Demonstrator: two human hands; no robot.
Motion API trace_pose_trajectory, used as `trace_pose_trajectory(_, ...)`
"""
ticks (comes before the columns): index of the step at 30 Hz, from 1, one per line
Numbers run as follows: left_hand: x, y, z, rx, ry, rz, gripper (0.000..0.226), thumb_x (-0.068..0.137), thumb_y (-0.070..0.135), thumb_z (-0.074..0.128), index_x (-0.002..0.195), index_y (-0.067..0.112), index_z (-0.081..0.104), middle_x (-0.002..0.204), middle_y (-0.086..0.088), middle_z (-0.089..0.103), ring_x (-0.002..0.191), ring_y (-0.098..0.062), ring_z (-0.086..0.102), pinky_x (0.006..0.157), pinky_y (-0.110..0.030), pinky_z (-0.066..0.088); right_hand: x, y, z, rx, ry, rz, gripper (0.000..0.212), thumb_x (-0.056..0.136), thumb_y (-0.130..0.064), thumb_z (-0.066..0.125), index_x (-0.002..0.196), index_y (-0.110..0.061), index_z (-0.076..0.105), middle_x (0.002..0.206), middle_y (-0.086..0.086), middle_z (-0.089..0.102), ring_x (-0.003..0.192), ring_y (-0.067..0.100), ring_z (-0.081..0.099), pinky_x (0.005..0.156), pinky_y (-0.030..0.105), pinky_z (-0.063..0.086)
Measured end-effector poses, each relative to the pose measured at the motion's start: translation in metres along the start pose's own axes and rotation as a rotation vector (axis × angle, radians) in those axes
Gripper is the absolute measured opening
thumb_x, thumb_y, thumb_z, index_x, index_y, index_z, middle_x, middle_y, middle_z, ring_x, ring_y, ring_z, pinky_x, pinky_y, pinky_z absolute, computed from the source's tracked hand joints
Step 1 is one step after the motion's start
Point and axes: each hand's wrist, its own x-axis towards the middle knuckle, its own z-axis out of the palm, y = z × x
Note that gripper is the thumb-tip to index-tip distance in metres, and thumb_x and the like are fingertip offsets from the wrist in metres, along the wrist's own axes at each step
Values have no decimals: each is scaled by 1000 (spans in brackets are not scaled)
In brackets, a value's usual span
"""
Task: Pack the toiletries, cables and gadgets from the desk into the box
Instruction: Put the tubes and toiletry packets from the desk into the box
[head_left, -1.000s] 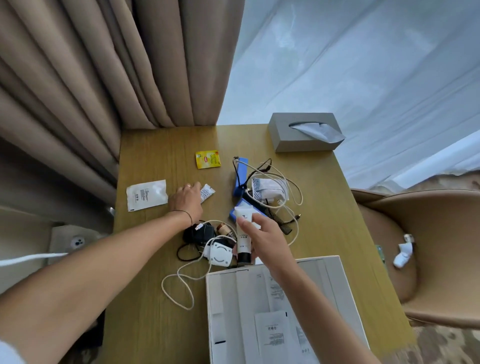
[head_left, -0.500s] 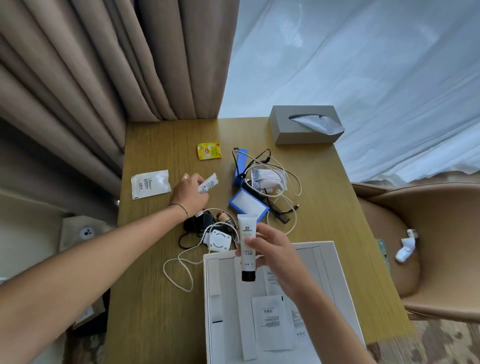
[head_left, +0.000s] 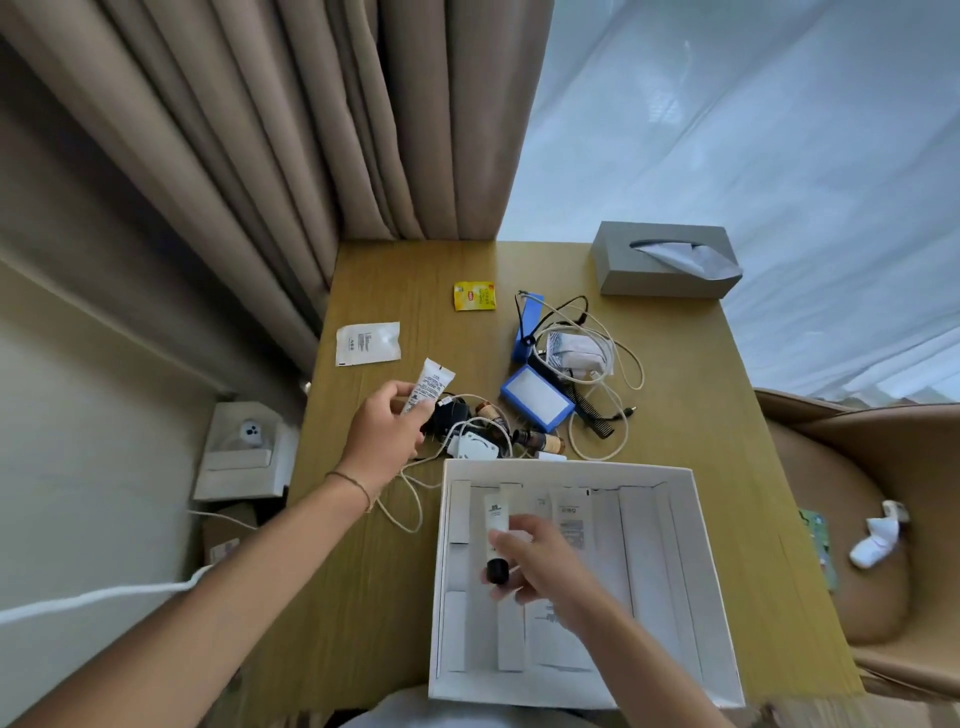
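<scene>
Box (head_left: 711, 571) sits open at near edge of desk (head_left: 363, 571), white, already holding a few flat sachets and paper inserts. Right hand (head_left: 540, 564) is over its left half, fingers curled round a white tube with black cap (head_left: 497, 535), cap pointing near; tube looks just above the box floor, not yet released. Left hand (head_left: 382, 441) is over the desk left of the pile, pinching a smaller white printed tube (head_left: 428, 392) between thumb and fingertips, raised off the wood.

Judged early to midway. Left on the desk: white sachet (head_left: 368, 343) far left, yellow tea packet (head_left: 474, 295), blue case (head_left: 537, 397), tangle of pale cables (head_left: 597, 364), black comb (head_left: 592, 421), black charger (head_left: 447, 418), white adapter (head_left: 472, 446), two small brown bottles (head_left: 545, 442). Grey tissue box (head_left: 649, 270) at far right probably stays.
</scene>
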Motion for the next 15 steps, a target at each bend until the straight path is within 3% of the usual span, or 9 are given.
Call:
trace_pose_trajectory(3,-26,-7,-1,-139,-6,-104,14,95,27,63,107,19,63,82,-4,64,60,-13,60,49,-27,49,10,1,9,68,-1,15,20,97,-28,65,113,-33,55,84,9,80,64,19,74,57,25,56)
trace_pose_trajectory(7,-50,-13,-6,-222,31,-180,22,96,25,62,115,13,62,85,-9,64,57,-10,61,47,-24,50,18,1,19,191,-42,2,36,83,-2,77,110,-21,65,97,12,77,77,24,78,69,31,63)
trace_pose_trajectory(11,-75,-12,-12,-299,16,-200,19,98,20,59,116,16,61,84,-9,68,57,-11,64,50,-25,54,20,5,26,165,-26,-10,32,77,9,79,96,-16,70,100,8,75,80,22,78,64,27,61)
trace_pose_trajectory(15,-101,-7,-15,-362,-44,-218,18,97,14,59,113,22,62,90,-13,71,68,-18,69,60,-31,58,27,12,25,58,51,-17,7,82,1,80,85,-2,74,86,12,76,74,27,76,64,36,65)
